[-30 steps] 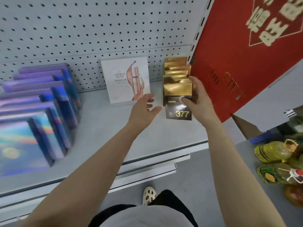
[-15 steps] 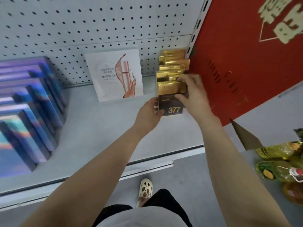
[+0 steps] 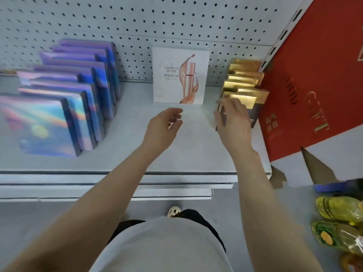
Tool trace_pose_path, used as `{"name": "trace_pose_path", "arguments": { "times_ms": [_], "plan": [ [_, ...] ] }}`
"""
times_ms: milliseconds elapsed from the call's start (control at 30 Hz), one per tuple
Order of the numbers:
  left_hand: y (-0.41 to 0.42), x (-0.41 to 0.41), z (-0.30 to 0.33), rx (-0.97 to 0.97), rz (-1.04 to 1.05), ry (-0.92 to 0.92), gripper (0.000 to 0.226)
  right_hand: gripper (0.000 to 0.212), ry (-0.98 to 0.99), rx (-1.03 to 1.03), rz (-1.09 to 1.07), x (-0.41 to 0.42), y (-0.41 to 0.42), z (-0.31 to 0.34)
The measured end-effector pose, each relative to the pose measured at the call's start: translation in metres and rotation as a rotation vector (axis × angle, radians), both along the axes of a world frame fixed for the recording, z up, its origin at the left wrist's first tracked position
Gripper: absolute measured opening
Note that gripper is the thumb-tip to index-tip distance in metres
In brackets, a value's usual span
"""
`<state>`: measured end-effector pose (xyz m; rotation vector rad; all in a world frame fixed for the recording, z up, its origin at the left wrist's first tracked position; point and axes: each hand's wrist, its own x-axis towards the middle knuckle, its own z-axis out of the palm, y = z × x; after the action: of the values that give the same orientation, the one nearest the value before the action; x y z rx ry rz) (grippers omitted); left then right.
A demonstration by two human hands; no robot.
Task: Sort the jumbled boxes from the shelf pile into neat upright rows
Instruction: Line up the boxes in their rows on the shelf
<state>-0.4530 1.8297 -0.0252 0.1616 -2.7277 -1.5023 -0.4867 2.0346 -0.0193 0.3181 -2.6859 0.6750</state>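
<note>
Gold boxes (image 3: 242, 89) are being kept in an upright row at the right end of the shelf (image 3: 125, 154), running back to the pegboard (image 3: 137, 26) and standing just beside the red gift box (image 3: 314, 85). The front one, with a dark lower face, is partly hidden behind the right hand (image 3: 232, 122).

Right hand: fingers are being held spread and loosely bent just in front of the front box. Motion blur is present; whether the fingertips are touching the box edge cannot be told. Nothing is being pinched. Left hand (image 3: 162, 128): being held over bare shelf, fingers loosely curled, empty.

A holographic row (image 3: 68, 99) is standing at the left, slightly fanned. One white box (image 3: 180, 75) is leaning alone against the pegboard, between the two rows.

Handling, judged: the boxes are thin card cartons, probably light and stiff but easily dented at the corners. The foil faces are likely slippery, so a pinch across the two narrow side edges is being favoured over a flat press on the face. A row this thin is apt to topple like dominoes, so the front box is best steadied while any other is being moved.
</note>
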Motion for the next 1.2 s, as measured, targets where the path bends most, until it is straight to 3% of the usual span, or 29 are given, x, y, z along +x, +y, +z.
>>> {"name": "trace_pose_path", "arguments": {
  "times_ms": [267, 567, 900, 1200],
  "plan": [
    [-0.118, 0.111, -0.006, 0.014, 0.252, 0.034, 0.023, 0.027, -0.2, -0.009, 0.29, 0.059, -0.128, -0.026],
    [-0.296, 0.254, -0.015, 0.094, 0.6, 0.026, 0.023, 0.022, -0.222, 0.054, 0.561, 0.144, -0.329, -0.038],
    [-0.496, 0.416, -0.035, 0.04, 0.922, -0.042, 0.022, 0.027, -0.298, 0.096, 0.885, 0.26, -0.563, -0.053],
    [-0.635, 0.47, -0.048, 0.029, 1.108, -0.107, 0.023, 0.029, -0.294, 0.177, 1.042, 0.289, -0.735, -0.049]
  ]
}}
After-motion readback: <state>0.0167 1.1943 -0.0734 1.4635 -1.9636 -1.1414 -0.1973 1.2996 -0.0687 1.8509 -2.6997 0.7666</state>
